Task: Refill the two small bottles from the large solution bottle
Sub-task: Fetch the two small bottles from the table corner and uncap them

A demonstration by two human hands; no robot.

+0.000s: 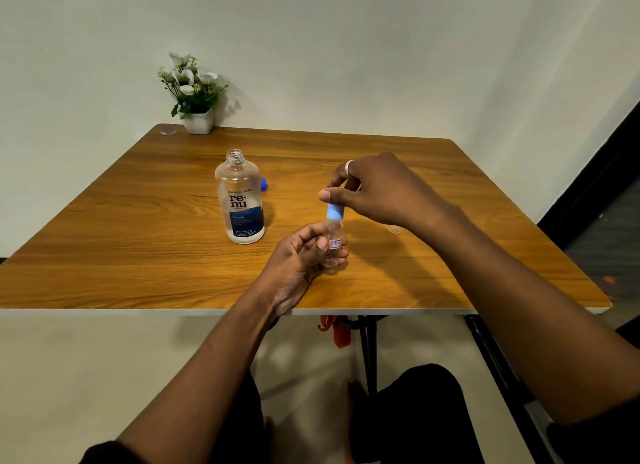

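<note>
The large solution bottle (241, 200) stands upright and uncapped at mid-table, clear with a blue label. Its blue cap (264, 183) lies just behind it on the right. My left hand (300, 259) holds a small clear bottle (333, 243) with a red-edged label, upright just above the table. My right hand (374, 190) comes from above and pinches the light blue cap (335, 214) that sits on the small bottle's neck. A second small bottle is not visible.
The wooden table (138, 249) stands against a white wall. A white pot of artificial flowers (195, 96) sits at its far left corner. A small clear round piece (394, 229) lies on the table under my right wrist. My knees are below the near edge.
</note>
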